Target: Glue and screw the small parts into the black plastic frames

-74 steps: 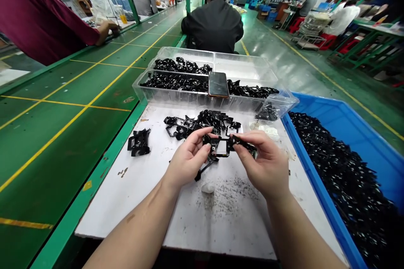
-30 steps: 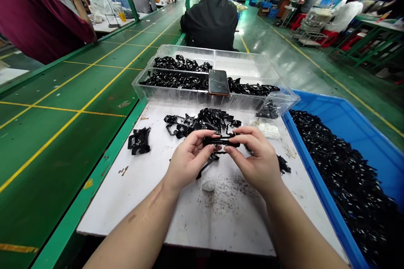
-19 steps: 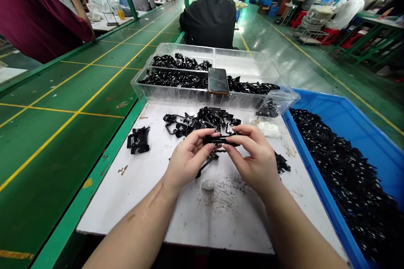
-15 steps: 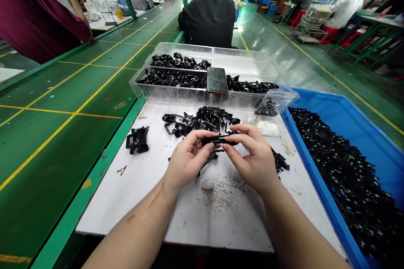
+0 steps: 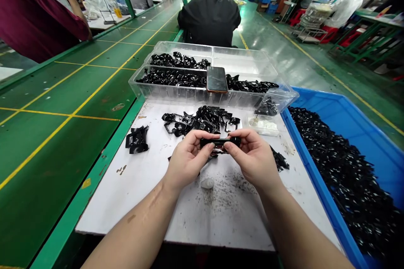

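A glossy black plastic part (image 5: 220,142), long and narrow with rounded ends, is held level above the white board (image 5: 132,201). My left hand (image 5: 192,155) pinches its left end between thumb and fingers. At its right end, my right hand (image 5: 253,155) closes on it the same way. Just beyond the hands lies a heap of black plastic parts (image 5: 210,118) on the board. More black pieces (image 5: 279,160) are partly hidden behind my right hand. A small greyish lump (image 5: 207,183) sits on the board between my forearms, among dark crumbs.
Clear trays (image 5: 176,90) of black parts stand at the board's far edge, with a phone (image 5: 216,79) on them. A blue bin (image 5: 344,113) full of black pieces is at the right. Separate black parts (image 5: 137,139) lie left. A person in black (image 5: 208,17) sits ahead.
My right hand's fingers have closed in around the right end of the black plastic part, which now shows its long side more fully. My left hand keeps its grip.
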`<action>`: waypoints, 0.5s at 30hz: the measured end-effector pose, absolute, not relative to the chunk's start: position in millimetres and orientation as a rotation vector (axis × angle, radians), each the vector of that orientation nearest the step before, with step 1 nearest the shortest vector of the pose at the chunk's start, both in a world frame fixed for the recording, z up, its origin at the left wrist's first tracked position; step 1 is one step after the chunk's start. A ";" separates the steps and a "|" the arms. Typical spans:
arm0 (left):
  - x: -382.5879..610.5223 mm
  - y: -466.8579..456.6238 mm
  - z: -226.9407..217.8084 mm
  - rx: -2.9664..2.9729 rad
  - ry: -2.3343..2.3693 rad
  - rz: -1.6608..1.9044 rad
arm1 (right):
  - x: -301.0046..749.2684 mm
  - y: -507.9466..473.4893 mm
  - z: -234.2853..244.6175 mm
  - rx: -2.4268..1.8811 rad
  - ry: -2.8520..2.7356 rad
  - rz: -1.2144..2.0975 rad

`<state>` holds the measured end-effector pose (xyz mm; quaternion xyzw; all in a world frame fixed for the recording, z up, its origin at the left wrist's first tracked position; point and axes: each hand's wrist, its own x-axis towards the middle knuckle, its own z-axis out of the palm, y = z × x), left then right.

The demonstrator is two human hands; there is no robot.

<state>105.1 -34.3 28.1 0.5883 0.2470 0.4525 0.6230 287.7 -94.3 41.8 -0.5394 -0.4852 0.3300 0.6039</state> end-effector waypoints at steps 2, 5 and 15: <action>105.7 -34.8 30.3 1.344 0.603 1.047 | 287.0 -96.4 41.7 -1.309 -1.175 0.694; 106.3 -35.5 34.2 1.343 0.620 1.048 | 285.8 -98.7 40.2 -1.339 -1.188 0.706; 105.6 -26.3 37.7 0.904 0.589 1.015 | 294.5 -99.5 37.4 -1.017 -1.360 0.944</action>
